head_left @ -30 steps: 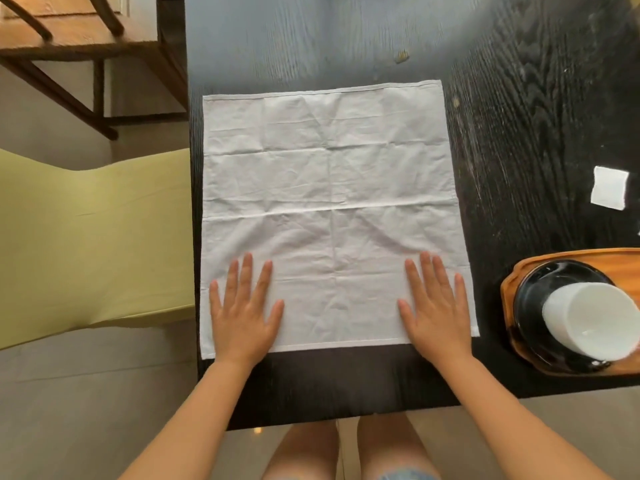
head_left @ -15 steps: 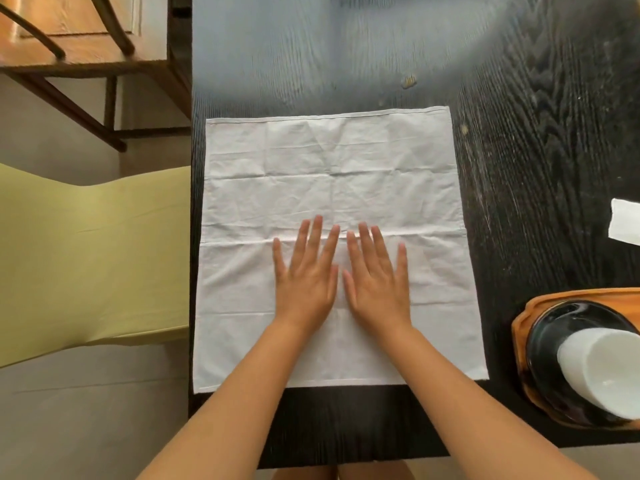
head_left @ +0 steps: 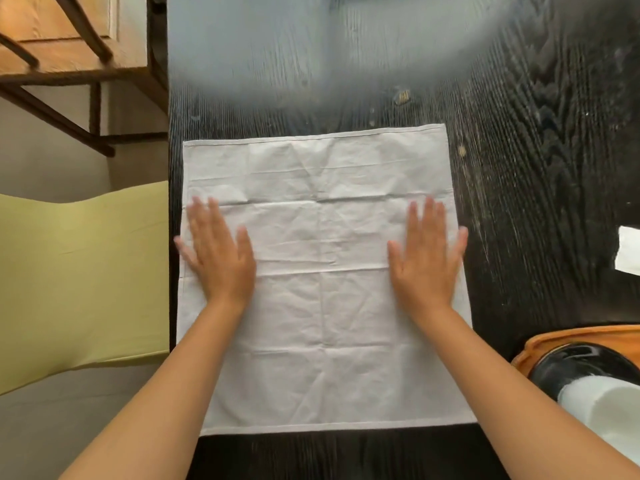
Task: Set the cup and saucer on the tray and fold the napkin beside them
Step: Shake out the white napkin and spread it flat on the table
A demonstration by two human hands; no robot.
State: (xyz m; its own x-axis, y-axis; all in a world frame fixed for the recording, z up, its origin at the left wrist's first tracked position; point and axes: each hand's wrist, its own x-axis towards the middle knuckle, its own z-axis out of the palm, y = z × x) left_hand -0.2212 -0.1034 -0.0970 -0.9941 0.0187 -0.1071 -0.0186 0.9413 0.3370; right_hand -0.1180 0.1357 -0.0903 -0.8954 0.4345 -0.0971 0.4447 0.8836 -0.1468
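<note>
A white cloth napkin (head_left: pixel 322 306) lies spread flat and unfolded on the dark wooden table (head_left: pixel 540 161). My left hand (head_left: pixel 218 254) presses palm-down on the napkin near its left edge, fingers spread. My right hand (head_left: pixel 426 258) lies flat near the right edge in the same way. Neither hand holds anything. At the lower right, a white cup (head_left: pixel 602 410) sits on a black saucer (head_left: pixel 571 362), which rests on an orange wooden tray (head_left: pixel 533 348); all three are cut off by the frame edge.
A small white paper (head_left: pixel 628 251) lies on the table at the right edge. A yellow-green chair seat (head_left: pixel 79 282) is left of the table, and a wooden chair (head_left: pixel 69 53) stands at the upper left.
My hands slid apart from the napkin's middle to its left and right edges, smoothing it. The view shifted so the napkin sits lower in frame.
</note>
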